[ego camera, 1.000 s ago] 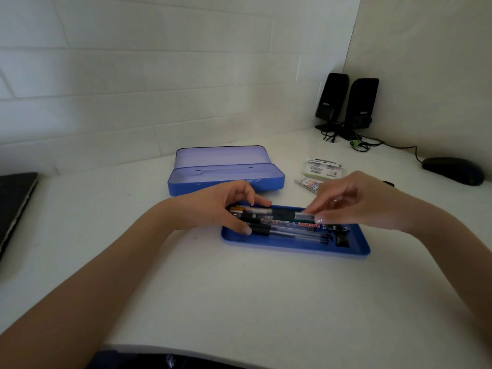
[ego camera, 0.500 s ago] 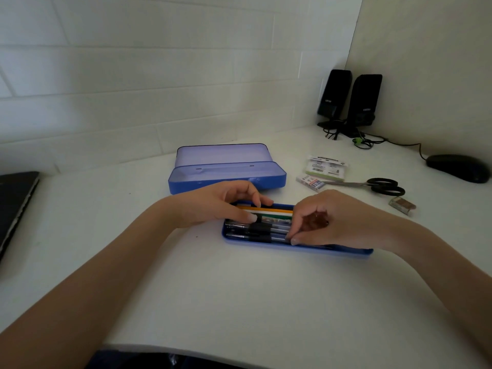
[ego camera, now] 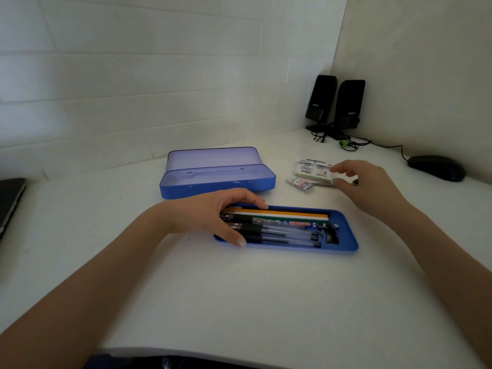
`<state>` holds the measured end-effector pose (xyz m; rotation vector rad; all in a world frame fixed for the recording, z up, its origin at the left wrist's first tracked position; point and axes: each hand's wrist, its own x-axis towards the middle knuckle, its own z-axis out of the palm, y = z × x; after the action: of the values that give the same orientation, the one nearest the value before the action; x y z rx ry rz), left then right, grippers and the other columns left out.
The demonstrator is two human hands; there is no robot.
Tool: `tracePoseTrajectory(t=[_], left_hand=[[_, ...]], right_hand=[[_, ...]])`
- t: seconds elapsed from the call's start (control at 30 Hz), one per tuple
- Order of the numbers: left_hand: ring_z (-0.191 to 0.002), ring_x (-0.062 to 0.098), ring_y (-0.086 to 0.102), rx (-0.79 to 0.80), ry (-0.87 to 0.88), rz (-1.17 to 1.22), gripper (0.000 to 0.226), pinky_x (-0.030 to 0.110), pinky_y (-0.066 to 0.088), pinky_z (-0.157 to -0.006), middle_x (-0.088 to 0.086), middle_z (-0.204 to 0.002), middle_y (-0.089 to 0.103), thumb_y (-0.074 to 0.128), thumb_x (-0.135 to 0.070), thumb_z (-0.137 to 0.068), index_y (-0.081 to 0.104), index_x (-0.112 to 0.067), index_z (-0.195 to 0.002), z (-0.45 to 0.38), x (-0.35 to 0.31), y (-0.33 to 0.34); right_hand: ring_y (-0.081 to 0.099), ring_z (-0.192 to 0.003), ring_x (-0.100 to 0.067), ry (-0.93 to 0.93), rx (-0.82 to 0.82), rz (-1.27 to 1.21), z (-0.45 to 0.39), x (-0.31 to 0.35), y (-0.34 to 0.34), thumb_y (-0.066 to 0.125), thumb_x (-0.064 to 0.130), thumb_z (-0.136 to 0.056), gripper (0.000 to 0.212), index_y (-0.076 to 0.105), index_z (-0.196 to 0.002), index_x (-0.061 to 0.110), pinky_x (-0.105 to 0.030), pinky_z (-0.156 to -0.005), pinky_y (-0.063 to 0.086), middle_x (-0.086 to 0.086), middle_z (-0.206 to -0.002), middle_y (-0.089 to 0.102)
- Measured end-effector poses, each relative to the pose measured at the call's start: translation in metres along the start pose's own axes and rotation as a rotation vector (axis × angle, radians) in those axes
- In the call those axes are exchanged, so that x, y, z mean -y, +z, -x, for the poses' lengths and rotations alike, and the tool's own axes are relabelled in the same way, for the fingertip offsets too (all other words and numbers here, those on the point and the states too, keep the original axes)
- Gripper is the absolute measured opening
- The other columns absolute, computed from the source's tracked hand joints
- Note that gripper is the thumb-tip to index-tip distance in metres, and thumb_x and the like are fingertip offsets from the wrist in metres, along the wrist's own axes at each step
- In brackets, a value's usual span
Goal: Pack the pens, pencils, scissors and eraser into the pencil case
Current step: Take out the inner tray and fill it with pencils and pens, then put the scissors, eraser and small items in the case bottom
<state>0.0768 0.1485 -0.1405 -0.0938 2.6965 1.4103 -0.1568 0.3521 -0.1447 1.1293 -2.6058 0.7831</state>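
Shallow blue plastic tray [ego camera: 346,235] with rounded corners, flat on matte white bench [ego camera: 239,302]. Inside, side by side lengthwise: orange, white and green pencils [ego camera: 287,215], a printed one, then clear-barrelled pens [ego camera: 287,237] with black grips. Left hand [ego camera: 213,217] at the tray's 9 o'clock end, fingers curled round that end, thumb on the near rim. At 11 o'clock from the tray, hinged pencil case [ego camera: 217,173], lid up, smooth lilac inside. At 1 o'clock, right hand [ego camera: 364,182] over small boxy packets [ego camera: 311,170], fingers relaxed, holding nothing; wrapped eraser [ego camera: 299,183] alongside. Glossy black speakers [ego camera: 335,105] and a mouse [ego camera: 436,167] in the far corner.
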Motion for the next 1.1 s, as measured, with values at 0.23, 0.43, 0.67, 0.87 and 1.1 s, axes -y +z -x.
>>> tracePoseTrajectory(t=[0.23, 0.43, 0.67, 0.87, 1.1], left_hand=[[-0.116, 0.003, 0.053, -0.053, -0.001, -0.046, 0.066, 0.023, 0.050, -0.094, -0.018, -0.130, 0.052, 0.083, -0.017, -0.067, 0.052, -0.045, -0.118, 0.002, -0.003, 0.005], [-0.119, -0.005, 0.049, -0.092, -0.002, -0.100, 0.083, 0.023, 0.043, -0.103, -0.026, -0.128, 0.049, 0.084, -0.035, -0.054, 0.042, -0.053, -0.123, -0.002, 0.000, 0.009], [-0.120, 0.002, 0.047, -0.199, 0.020, -0.226, 0.106, 0.030, 0.039, -0.106, -0.022, -0.126, 0.050, 0.085, -0.045, -0.051, 0.025, -0.051, -0.138, -0.005, 0.002, 0.022], [-0.112, -0.008, 0.042, -0.259, 0.039, -0.268, 0.090, 0.015, 0.037, -0.095, -0.028, -0.115, 0.048, 0.086, -0.041, -0.057, 0.034, -0.054, -0.129, -0.003, 0.002, 0.022], [-0.109, 0.001, 0.046, -0.313, 0.100, -0.350, 0.066, 0.013, 0.037, -0.092, -0.026, -0.111, 0.055, 0.082, -0.044, -0.061, 0.049, -0.044, -0.118, -0.003, 0.002, 0.025]], right_hand=[[0.057, -0.110, -0.023, 0.159, 0.084, 0.085, -0.004, -0.025, 0.003, 0.051, 0.021, -0.092, 0.027, 0.063, -0.115, 0.027, -0.040, -0.093, 0.044, -0.003, -0.122, 0.063], [0.058, -0.104, -0.021, 0.178, 0.035, 0.086, -0.006, -0.029, 0.006, 0.051, 0.016, -0.091, 0.023, 0.068, -0.097, 0.030, -0.047, -0.092, 0.045, 0.001, -0.112, 0.066], [0.054, -0.106, -0.023, 0.122, -0.063, 0.169, -0.006, -0.021, 0.008, 0.051, 0.020, -0.092, 0.021, 0.068, -0.102, 0.027, -0.042, -0.092, 0.036, -0.001, -0.110, 0.067], [0.054, -0.085, -0.004, -0.205, 0.003, -0.323, 0.009, 0.043, 0.006, 0.053, 0.017, -0.093, 0.027, 0.064, -0.116, 0.026, -0.006, -0.075, 0.041, 0.010, -0.112, 0.059], [0.057, -0.096, -0.018, -0.360, 0.245, -0.005, 0.001, 0.100, 0.041, 0.056, 0.034, -0.089, 0.024, 0.063, -0.111, 0.031, -0.032, -0.079, 0.046, 0.002, -0.109, 0.063]])
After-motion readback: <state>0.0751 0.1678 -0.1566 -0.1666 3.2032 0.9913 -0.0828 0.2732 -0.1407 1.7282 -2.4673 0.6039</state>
